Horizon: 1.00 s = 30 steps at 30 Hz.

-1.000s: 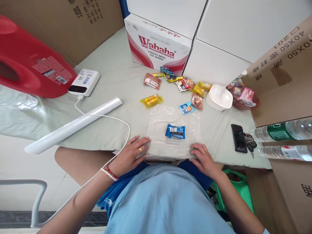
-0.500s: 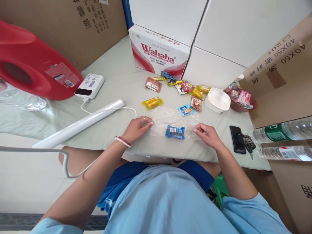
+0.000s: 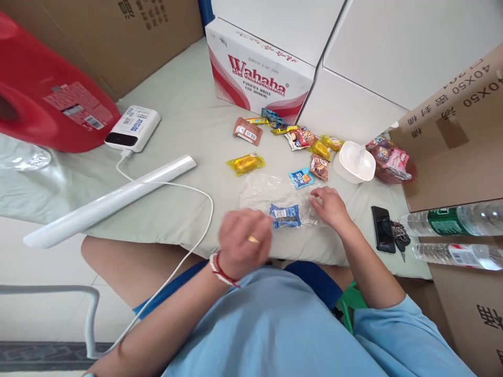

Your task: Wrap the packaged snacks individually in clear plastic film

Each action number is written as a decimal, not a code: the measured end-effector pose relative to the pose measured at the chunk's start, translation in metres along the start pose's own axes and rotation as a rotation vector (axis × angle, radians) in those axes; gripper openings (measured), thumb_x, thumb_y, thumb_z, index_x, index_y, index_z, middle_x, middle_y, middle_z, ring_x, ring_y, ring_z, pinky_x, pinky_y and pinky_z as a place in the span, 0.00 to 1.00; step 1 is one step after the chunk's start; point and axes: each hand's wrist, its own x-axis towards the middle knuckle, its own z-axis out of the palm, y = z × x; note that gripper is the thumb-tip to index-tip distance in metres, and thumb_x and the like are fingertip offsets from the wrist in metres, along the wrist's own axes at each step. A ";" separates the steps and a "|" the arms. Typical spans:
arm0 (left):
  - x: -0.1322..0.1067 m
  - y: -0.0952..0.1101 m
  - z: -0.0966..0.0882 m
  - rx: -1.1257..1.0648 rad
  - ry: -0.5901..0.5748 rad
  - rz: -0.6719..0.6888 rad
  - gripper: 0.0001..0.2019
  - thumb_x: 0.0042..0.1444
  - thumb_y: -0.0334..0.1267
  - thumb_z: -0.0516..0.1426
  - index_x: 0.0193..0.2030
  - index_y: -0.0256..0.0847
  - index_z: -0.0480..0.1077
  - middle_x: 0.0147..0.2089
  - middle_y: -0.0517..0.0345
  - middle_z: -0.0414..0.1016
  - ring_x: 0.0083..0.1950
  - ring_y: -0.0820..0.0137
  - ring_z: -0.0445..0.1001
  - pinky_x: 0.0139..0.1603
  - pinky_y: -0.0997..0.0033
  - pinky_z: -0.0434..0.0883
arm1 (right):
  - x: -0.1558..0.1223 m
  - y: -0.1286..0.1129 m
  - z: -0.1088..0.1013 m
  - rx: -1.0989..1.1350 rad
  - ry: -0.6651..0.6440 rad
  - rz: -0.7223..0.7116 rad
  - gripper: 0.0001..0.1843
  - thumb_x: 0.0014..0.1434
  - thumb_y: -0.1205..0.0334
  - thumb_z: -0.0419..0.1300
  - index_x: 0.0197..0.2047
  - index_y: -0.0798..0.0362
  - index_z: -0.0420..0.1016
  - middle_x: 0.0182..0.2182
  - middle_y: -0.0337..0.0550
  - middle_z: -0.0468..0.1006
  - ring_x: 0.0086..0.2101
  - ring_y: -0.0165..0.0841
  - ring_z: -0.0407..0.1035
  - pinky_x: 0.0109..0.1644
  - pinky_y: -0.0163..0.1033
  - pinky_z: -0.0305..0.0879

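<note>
A blue snack packet (image 3: 285, 215) lies on a crumpled sheet of clear plastic film (image 3: 261, 189) near the front edge of the pale green table (image 3: 184, 120). My right hand (image 3: 330, 207) rests on the film's right side, its fingers closed on the plastic just right of the packet. My left hand (image 3: 243, 240) hovers above the table edge, left of the packet. It is curled and smeared by motion, so what it holds cannot be made out. It wears a ring, and a red and white bracelet is on the wrist.
Behind the film lie a yellow snack (image 3: 245, 163), a small blue packet (image 3: 301, 177), several other wrapped snacks (image 3: 298, 137) and a white bowl (image 3: 354, 162). A Wahaha box (image 3: 257, 78) stands at the back. A white tube (image 3: 110, 201), power bank (image 3: 131, 129), red jug (image 3: 51, 99), phone (image 3: 382, 236) and bottles (image 3: 451, 221) flank the sides.
My left hand left the film's left edge and swung toward me and to the right. My right hand moved slightly forward on the film, which now lies more bunched around the blue packet.
</note>
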 end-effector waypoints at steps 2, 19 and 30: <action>-0.008 0.019 0.011 -0.091 -0.208 0.140 0.18 0.63 0.29 0.58 0.58 0.43 0.73 0.49 0.51 0.82 0.54 0.62 0.78 0.54 0.59 0.71 | 0.014 -0.011 -0.006 -0.046 0.032 -0.074 0.16 0.68 0.58 0.57 0.53 0.54 0.79 0.50 0.54 0.79 0.52 0.48 0.68 0.58 0.50 0.64; -0.019 0.011 0.058 0.036 -0.609 -0.240 0.14 0.69 0.37 0.54 0.55 0.43 0.78 0.56 0.43 0.77 0.60 0.53 0.69 0.54 0.52 0.66 | 0.101 -0.060 0.005 0.082 -0.250 -0.541 0.05 0.64 0.65 0.60 0.41 0.55 0.77 0.46 0.52 0.77 0.52 0.43 0.66 0.58 0.45 0.60; -0.011 0.009 0.058 0.112 -0.712 -0.292 0.14 0.70 0.37 0.52 0.50 0.48 0.80 0.38 0.49 0.74 0.46 0.56 0.67 0.43 0.55 0.62 | 0.008 -0.062 -0.013 -0.078 -0.058 -0.651 0.13 0.74 0.60 0.49 0.43 0.50 0.75 0.36 0.45 0.73 0.34 0.35 0.64 0.35 0.38 0.51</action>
